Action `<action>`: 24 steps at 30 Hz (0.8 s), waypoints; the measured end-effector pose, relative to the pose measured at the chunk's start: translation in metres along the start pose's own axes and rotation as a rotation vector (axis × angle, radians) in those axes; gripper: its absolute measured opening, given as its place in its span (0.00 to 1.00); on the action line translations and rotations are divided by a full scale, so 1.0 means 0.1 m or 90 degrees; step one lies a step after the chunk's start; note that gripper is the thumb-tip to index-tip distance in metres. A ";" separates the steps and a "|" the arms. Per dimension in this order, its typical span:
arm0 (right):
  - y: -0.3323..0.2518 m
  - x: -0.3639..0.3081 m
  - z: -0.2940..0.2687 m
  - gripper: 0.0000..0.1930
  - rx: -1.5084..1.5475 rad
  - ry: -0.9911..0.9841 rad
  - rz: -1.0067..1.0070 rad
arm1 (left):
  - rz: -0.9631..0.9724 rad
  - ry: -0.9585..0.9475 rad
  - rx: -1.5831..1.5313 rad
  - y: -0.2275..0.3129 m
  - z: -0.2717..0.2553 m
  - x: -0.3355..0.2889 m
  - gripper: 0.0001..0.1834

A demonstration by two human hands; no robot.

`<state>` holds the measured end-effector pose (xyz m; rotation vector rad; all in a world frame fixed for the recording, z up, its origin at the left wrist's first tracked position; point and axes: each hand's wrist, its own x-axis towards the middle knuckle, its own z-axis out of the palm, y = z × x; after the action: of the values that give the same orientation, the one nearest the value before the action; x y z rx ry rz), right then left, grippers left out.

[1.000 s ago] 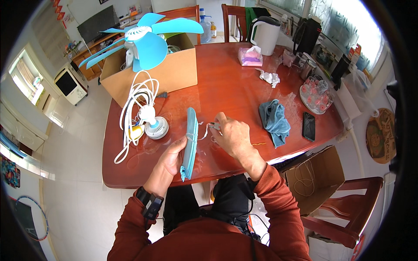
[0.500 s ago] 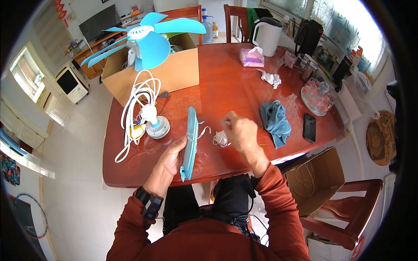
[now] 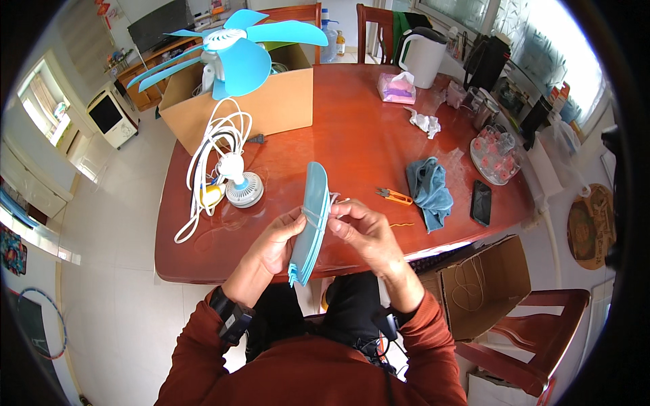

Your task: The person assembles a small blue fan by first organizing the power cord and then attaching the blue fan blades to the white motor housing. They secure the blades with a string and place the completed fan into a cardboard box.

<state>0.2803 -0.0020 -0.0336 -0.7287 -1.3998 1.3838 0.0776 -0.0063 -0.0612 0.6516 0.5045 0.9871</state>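
Observation:
My left hand grips a flat stack of light blue fan blades, held upright over the table's near edge. A thin band of string crosses the stack near the fingertips. Against the stack's right side, my right hand pinches a white string between thumb and fingers; some of it is hidden behind them. Orange-handled thread snips lie on the table beyond the right hand. To the left stands a small white fan motor with a coiled white cord.
A cardboard box with a blue-bladed fan on top stands far left. A blue cloth, phone, tray of glasses, tissue pack and white kettle line the right. An open carton sits beside a chair.
My right hand has moved left and nearer, from the table to the blades. The bundle of white string has left its spot on the table. The snips are now visible. The blades have shifted right.

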 end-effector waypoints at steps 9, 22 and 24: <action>0.04 -0.07 0.24 0.04 0.571 0.007 0.113 | -0.034 -0.121 -0.216 -0.04 0.01 -0.16 0.33; -0.09 0.24 0.07 0.06 0.462 -0.065 0.286 | -0.077 -0.133 -0.152 0.16 0.16 -0.44 0.47; -0.10 0.22 0.07 0.06 0.436 -0.137 0.226 | -0.073 -0.134 -0.131 0.19 0.14 -0.44 0.45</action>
<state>0.2692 0.0144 -0.0183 -0.3830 -0.8655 2.1175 0.0545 -0.0415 -0.0334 0.5289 0.2485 0.8387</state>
